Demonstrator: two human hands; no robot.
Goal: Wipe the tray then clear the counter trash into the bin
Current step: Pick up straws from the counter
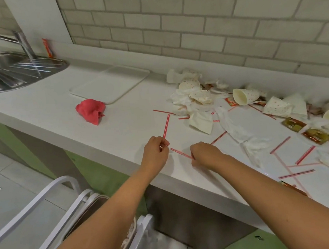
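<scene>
My left hand pinches the near end of one straw, my right hand pinches a second straw flat on the counter, because I gather them near the edge, above the bin on the floor; the tray lies just behind the red cloth

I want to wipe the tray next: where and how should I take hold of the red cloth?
Best pinch the cloth at its raised, bunched middle, coming straight from above: it lies crumpled in a heap on the counter by the tray's near corner, so no flat edge offers itself.
</scene>
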